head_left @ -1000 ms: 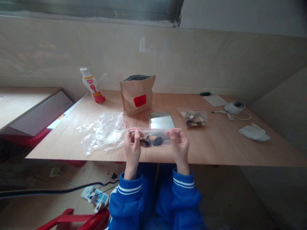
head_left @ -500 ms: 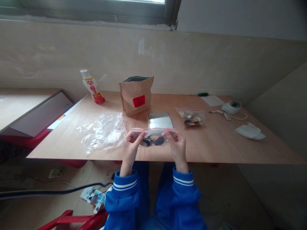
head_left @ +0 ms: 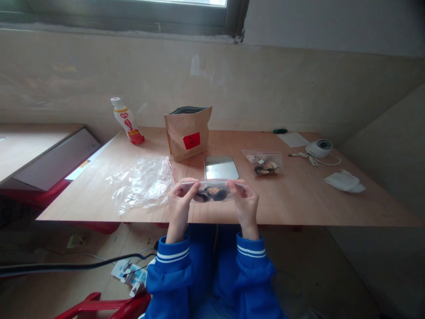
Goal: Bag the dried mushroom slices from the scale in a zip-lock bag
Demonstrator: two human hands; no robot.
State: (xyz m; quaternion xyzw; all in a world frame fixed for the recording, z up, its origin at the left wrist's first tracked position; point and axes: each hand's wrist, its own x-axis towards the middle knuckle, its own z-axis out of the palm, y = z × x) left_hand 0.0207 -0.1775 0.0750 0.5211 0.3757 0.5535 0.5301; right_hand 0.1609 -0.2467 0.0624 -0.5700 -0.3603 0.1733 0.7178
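A small clear zip bag (head_left: 214, 195) with dark and tan pieces inside is stretched between my hands over the table's front edge. My left hand (head_left: 181, 197) pinches its left end, thumb on top. On the other end my right hand (head_left: 245, 199) is closed the same way. Just beyond the bag lies a flat silver-topped scale (head_left: 221, 167). A second zip bag (head_left: 264, 164), with similar dark and pale pieces, rests to the right of the scale. Behind stands a brown paper pouch (head_left: 189, 133) with a red label, its top open.
Crumpled clear plastic bags (head_left: 142, 184) lie left of my hands. A white and red bottle (head_left: 128, 122) stands at the back left. To the right are a white dome camera (head_left: 318, 149) with its cable, a white tissue (head_left: 345, 181), paper (head_left: 293, 139) and a green-handled tool (head_left: 280, 131).
Both hands keep hold of the zip bag at its two ends, nearly still. The view has shifted very slightly; the things on the table stay where they were.
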